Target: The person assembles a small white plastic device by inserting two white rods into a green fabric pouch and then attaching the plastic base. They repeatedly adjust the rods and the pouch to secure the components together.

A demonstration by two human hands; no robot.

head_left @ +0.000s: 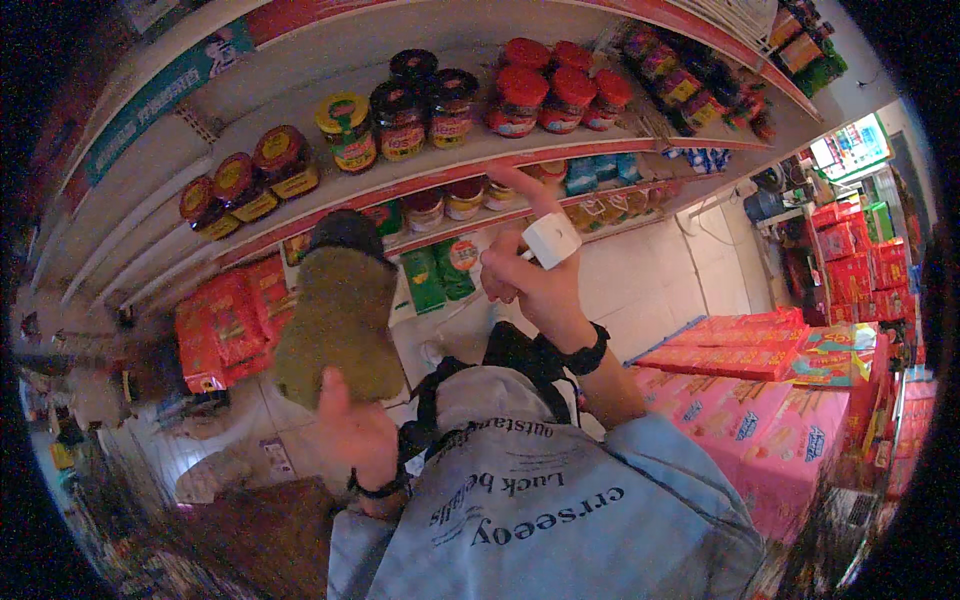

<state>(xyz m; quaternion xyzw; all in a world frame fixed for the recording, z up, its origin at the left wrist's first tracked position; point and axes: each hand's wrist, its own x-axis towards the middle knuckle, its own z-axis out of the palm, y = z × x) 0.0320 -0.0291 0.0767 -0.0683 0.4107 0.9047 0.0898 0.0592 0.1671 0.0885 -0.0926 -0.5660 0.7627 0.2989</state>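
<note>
My left hand (pixel 358 432), a dark band at its wrist, has its thumb lying over the lower end of an olive-green, soft-looking thing (pixel 340 320) with a dark rounded top; its kind I cannot make out. The other fingers of that hand are hidden or blurred, apparently beneath it. Higher up and to the right, my right hand (pixel 545 300) stretches its index finger toward the shelf edge, the rest curled in. A small white block (pixel 553 240) sits at the base of that index finger, in the curl of the hand. A black band circles the right wrist.
The shelf ahead carries red-lidded jars (pixel 570 90), dark-lidded jars (pixel 403 120) and a yellow-lidded jar (pixel 346 130). Green packets (pixel 440 275) and red packets (pixel 230 320) are lower down. Pink cartons (pixel 745 425) are stacked at my right, below red boxes (pixel 735 345). Tiled floor (pixel 640 275) shows between.
</note>
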